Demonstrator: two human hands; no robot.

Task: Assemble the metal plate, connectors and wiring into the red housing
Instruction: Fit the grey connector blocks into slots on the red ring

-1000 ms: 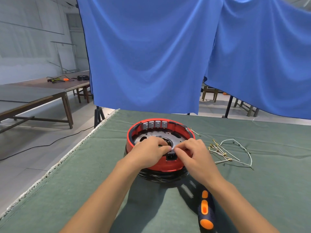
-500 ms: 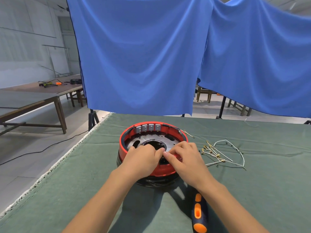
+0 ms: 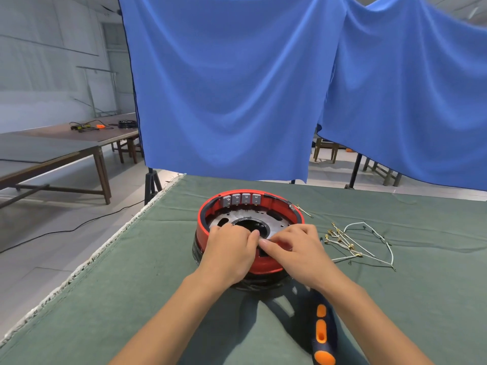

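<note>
Left hand (image 3: 228, 252) and right hand (image 3: 295, 250) are curled together over the near rim of the red housing (image 3: 204, 219); whatever is pinched is hidden, cannot tell. Housing is set mid-counter (image 3: 131, 285). Metal plate (image 3: 276, 216) is seated inside, four grey connectors (image 3: 242, 199) are fitted on the far wall. Wiring (image 3: 361, 245) is left loose on the right, not yet installed. Screwdriver (image 3: 322, 335) is untouched.

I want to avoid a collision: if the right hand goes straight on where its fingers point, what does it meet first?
Probably the left hand: the right hand points left across the red housing, fingertips nearly touching already.
</note>
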